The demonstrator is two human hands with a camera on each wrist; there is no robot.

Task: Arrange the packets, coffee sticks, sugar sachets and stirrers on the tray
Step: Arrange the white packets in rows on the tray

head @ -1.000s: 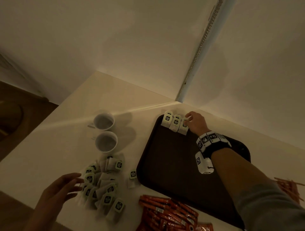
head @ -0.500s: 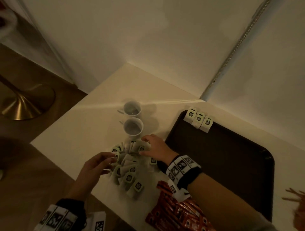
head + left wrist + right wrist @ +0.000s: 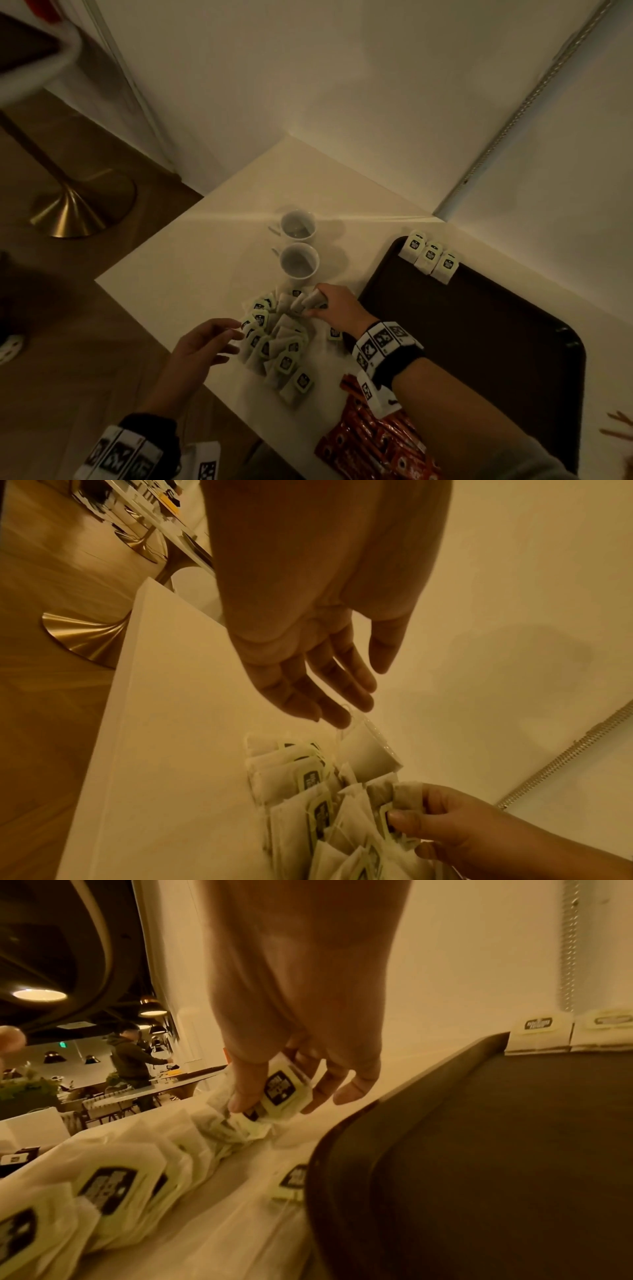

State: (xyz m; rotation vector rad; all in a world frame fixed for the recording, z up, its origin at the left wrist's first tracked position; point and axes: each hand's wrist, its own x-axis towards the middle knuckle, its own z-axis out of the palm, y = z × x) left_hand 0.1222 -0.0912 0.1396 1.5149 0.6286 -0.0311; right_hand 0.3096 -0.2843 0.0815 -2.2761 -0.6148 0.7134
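A pile of pale tea bag packets lies on the white table left of the dark brown tray. My right hand pinches a tea bag packet at the pile's far edge, just below the nearer cup. My left hand hovers open at the pile's left side, fingers straight, holding nothing. Three tea bag packets stand in a row at the tray's far left corner. Red coffee sticks lie heaped under my right forearm. Wooden stirrers show at the right edge.
Two white cups stand on the table beyond the pile. One loose packet lies beside the tray's left rim. The table edge runs close to my left hand, with floor and a brass table base beyond. A wall closes the far side.
My right hand left the three packets on the tray, crossed to the pile and pinched a packet. My left hand moved in to the pile's left side. The view swung left.
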